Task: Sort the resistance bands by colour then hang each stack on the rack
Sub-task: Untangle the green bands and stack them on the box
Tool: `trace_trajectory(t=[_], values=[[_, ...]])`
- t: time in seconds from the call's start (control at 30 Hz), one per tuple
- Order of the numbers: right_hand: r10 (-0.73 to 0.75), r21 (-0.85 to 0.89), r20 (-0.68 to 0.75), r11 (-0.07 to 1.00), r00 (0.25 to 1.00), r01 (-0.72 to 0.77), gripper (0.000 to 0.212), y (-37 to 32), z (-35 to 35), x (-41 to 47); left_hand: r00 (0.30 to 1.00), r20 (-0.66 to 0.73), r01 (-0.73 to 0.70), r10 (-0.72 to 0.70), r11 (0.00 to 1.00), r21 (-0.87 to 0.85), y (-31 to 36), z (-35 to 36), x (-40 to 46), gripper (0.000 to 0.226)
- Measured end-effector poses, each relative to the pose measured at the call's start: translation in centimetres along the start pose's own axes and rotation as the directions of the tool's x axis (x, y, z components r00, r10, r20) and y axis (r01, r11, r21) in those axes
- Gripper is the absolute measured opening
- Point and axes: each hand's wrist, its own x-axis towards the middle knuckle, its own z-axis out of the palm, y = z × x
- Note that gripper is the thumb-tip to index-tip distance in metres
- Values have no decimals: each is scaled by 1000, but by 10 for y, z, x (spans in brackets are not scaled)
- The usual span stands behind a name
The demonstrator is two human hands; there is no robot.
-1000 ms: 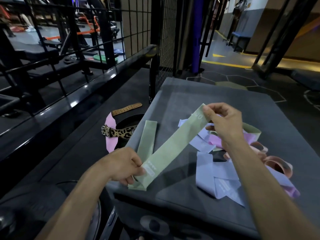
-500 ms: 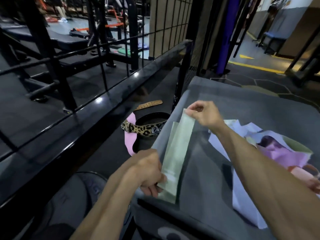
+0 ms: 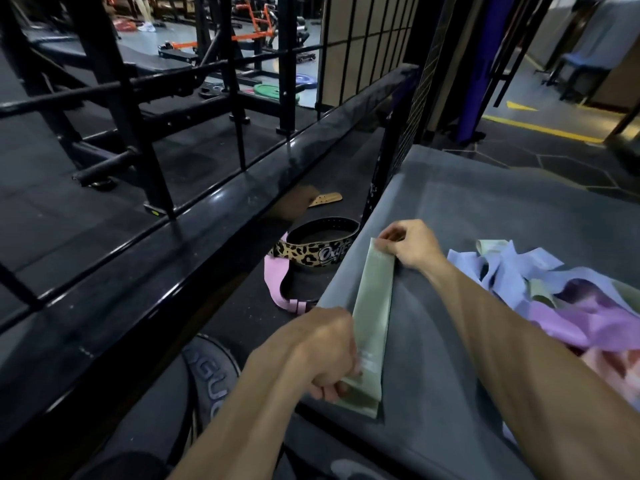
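Both hands are holding the green band (image 3: 374, 317), which is lying flat near the left edge of the grey mat (image 3: 485, 216). Its long axis is running away from the person. The left hand (image 3: 322, 355) is gripping the band's near end with curled fingers, while the right hand (image 3: 408, 242) is pinching the far end against the mat. To the right of the green band, well apart from it, the unsorted pile of bands (image 3: 554, 292) is waiting in lilac, purple and pink; the right hand is nearer to that pile. Left of the mat, a leopard-print belt (image 3: 308, 252) is lying.
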Motion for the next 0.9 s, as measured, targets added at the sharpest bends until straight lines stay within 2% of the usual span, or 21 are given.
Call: trace_trajectory(t=[0.07, 0.17, 0.3, 0.4, 0.47, 0.53, 0.6, 0.7, 0.77, 0.9], values=[[10, -22, -3, 1000, 1000, -10, 16, 0, 0, -1, 1000, -11, -5, 5, 999, 36, -2, 1, -1, 14], [27, -58, 11, 998, 1000, -26, 15, -2, 0, -2, 1000, -26, 11, -8, 992, 122, -6, 1, 2, 23], [75, -163, 91, 985, 993, -60, 16, -11, -7, 4, 995, -92, 7, 25, 944, 330, -5, -5, -2, 38], [166, -295, 144, 948, 975, -118, 40, -28, -10, 11, 988, -151, 53, 15, 897, 439, 0, -4, -2, 43], [203, -486, 135, 866, 970, -114, 60, -40, -5, 8, 978, -210, 90, 11, 879, 469, 4, -3, 0, 50], [204, -645, 102, 759, 974, -91, 71, -51, 3, 1, 966, -257, 110, 21, 868, 485, 9, -2, 4, 59], [185, -710, 72, 699, 980, -80, 65, -60, 10, -5, 958, -285, 126, 23, 860, 494, 15, 2, 7, 67], [168, -738, 51, 671, 984, -76, 32, -70, 16, -9, 948, -316, 141, 43, 832, 536, 25, 10, 10, 81], [184, -740, 64, 668, 981, -77, 21, -73, 15, -11, 941, -332, 158, 60, 791, 591, 33, 15, 12, 83], [181, -732, 88, 678, 980, -59, 12, -74, 10, -14, 947, -303, 134, 106, 728, 672, 46, 23, 20, 53]])
